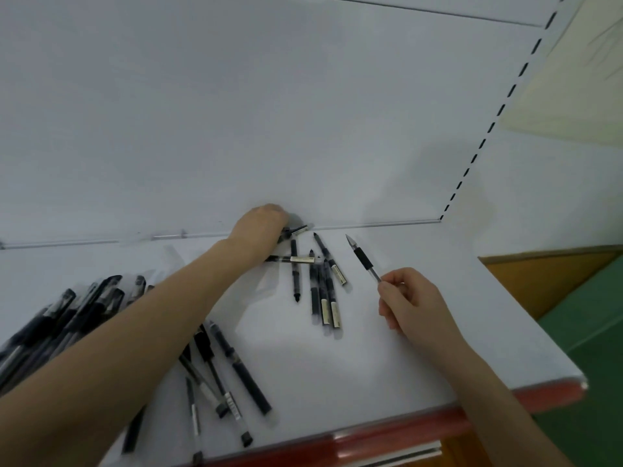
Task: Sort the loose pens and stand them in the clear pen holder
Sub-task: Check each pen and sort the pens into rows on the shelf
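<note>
1. Loosely scattered, the pens all lie flat on the bare white shelf board (421, 352), a smooth matte panel with a glossy red front edge (404, 429).
2. The left hand (261, 227) is at the back of the board, beside the thin metal rail (371, 225). Its grip is clenched, fingers curled down round a black pen with a pale label strip (298, 229), whose end pokes out to the right of the knuckles.
3. The right hand (413, 303) is nearer the board's right edge. Its grip pinches the rear end of a slim clear-barrelled pen (365, 261) with a black rubber sleeve and a pointed metal tip. The pen slants away toward the back; I cannot tell whether its tip touches the board.
4. Between the hands lies a middle cluster of dark translucent pens (323, 291), slender cylinders with cream labels, roughly parallel and touching. One crossing pen (296, 259) lies sideways just below the left hand.
5. Under the left forearm, a criss-crossed lower cluster of black and clear pens (243, 372) sits near the front edge.
6. At far left is a dense heap of glossy black capped pens (64, 318), overlapping and partly blurred.
7. Behind everything rises a plain white back panel (236, 112), with a slotted upright (499, 111) at its right side.
</note>
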A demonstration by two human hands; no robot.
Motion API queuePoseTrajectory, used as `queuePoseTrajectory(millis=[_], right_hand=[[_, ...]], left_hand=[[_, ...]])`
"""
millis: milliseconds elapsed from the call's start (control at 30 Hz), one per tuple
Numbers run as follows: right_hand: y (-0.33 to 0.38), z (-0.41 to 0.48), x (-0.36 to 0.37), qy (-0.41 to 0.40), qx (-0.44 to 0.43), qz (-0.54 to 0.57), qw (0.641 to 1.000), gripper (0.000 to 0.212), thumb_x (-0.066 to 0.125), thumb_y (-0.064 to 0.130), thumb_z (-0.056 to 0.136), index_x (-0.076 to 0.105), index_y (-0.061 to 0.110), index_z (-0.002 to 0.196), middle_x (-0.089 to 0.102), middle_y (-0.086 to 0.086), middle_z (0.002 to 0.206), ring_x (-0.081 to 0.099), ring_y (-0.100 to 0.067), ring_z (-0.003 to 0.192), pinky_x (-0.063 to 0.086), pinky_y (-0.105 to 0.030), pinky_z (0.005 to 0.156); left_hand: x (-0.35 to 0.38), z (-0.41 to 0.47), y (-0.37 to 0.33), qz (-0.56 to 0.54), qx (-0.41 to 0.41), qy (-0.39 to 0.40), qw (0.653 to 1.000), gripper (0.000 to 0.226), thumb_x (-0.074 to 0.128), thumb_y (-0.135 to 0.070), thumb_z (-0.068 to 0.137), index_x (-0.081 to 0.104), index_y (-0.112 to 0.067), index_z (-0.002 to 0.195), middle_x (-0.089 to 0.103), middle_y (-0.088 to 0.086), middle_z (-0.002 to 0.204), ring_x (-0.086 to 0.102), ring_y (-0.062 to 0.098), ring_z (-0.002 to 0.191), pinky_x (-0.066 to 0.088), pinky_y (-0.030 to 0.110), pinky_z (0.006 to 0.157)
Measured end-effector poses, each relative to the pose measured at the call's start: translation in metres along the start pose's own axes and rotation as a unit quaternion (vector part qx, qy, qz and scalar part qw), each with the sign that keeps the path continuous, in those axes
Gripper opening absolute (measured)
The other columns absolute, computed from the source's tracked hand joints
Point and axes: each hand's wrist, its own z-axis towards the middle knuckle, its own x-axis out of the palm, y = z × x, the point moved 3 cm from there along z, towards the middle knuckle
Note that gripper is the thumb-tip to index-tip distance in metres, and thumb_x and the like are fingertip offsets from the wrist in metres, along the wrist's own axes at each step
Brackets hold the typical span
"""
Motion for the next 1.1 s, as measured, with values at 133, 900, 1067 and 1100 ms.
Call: queuePoseTrajectory(millis=[133,900,1067,1100], right_hand=[[-0.001,0.0,-0.001,0.001,-0.003,-0.002,1.0,0.011,0.049,0.008,0.089,0.052,0.012,0.079,0.056,0.002,0.054,0.044,-0.003,0.039,0.034,-0.011,0.041],[0.1,-0.07,0.035,0.043,-0.299,-0.001,0.953,0.021,0.049,0.04,0.075,0.06,0.042,0.093,0.049,-0.012,0.059,0.042,-0.021,0.046,0.036,-0.023,0.045],[0.102,-0.073,0.039,0.054,-0.285,-0.005,0.957,0.023,0.048,0.044,0.073,0.06,0.047,0.092,0.051,-0.016,0.06,0.042,-0.022,0.046,0.034,-0.019,0.044],[0.102,-0.074,0.04,0.054,-0.283,-0.009,0.958,0.023,0.047,0.044,0.072,0.06,0.047,0.092,0.051,-0.016,0.06,0.042,-0.022,0.046,0.034,-0.018,0.044]], left_hand=[[0.002,0.006,0.005,0.042,-0.013,0.011,0.999,0.022,0.045,-0.003,0.088,0.057,-0.001,0.107,0.053,0.017,0.119,0.054,0.035,0.105,0.045,0.039,0.085],[-0.091,-0.14,0.001,-0.824,-0.118,-0.18,0.525,0.012,0.054,-0.004,0.087,0.061,-0.012,0.092,0.07,0.009,0.081,0.068,0.013,0.066,0.055,0.02,0.064],[-0.094,-0.153,-0.001,-0.815,-0.111,-0.194,0.534,0.013,0.054,-0.003,0.087,0.062,-0.011,0.094,0.071,0.008,0.078,0.068,0.012,0.066,0.055,0.02,0.066],[-0.095,-0.155,-0.001,-0.811,-0.108,-0.197,0.54,0.013,0.054,-0.003,0.087,0.062,-0.011,0.095,0.071,0.009,0.078,0.067,0.012,0.065,0.055,0.02,0.067]])
